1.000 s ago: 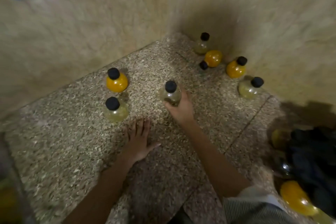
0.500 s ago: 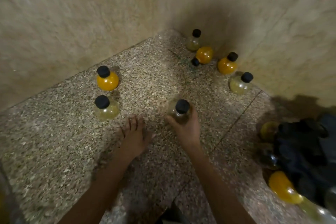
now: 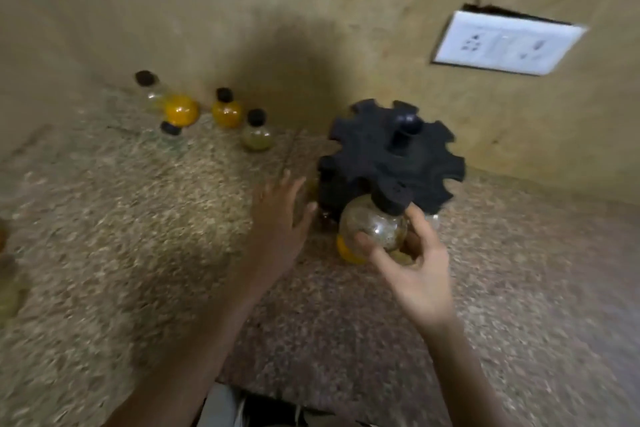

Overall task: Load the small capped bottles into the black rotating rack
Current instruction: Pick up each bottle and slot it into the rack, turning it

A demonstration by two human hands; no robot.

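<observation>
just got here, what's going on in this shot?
A person is loading the black rack. The right hand grips a clear capped bottle, its cap at the rack's front edge; seated or not, I cannot tell. The left hand is open beside the rack. Four bottles wait by the wall.

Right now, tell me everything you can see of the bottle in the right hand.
The bottle is small: a round clear body with pale speckled contents and a black cap. It is tilted, cap up at the notched rim of the black rack. The right hand holds its body between thumb and fingers.
</observation>
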